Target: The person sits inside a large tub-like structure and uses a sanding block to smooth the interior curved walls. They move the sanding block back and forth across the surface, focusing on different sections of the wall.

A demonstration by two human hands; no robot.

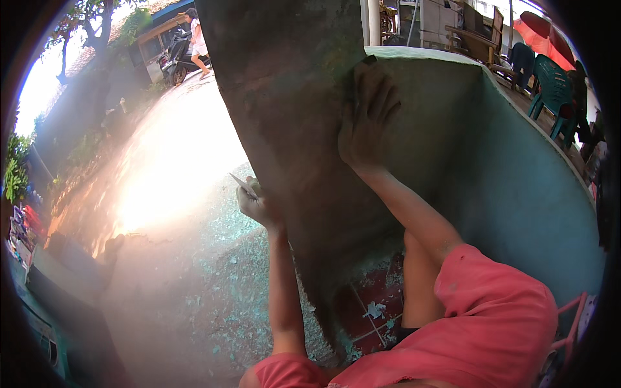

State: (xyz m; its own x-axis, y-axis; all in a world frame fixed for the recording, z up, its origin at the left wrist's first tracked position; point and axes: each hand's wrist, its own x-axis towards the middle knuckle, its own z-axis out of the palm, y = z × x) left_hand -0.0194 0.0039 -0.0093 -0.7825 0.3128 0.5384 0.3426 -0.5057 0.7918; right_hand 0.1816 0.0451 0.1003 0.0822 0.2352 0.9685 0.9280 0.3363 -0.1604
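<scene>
A bare, dark grey-brown pillar (284, 129) stands before me, its paint gone in wide patches. Against its right side, high up, my right hand (370, 126) presses a dark flat piece (369, 59) whose edge shows past the fingertips. The fingers mostly cover it, so I cannot make out what it is. Lower down, by the pillar's left edge, my left hand (257, 204) is closed round a thin, pale, pointed blade (242, 184) that sticks out up and to the left. Its handle is hidden in the fist.
Blue-green paint flakes (226, 284) litter the ground and the red floor tiles (369, 304). A low blue-green wall (530, 168) runs along the right. Beyond it stand green plastic chairs (553, 87) and a red umbrella (540, 35). A person (197, 42) is by a motorcycle (176, 61) far left.
</scene>
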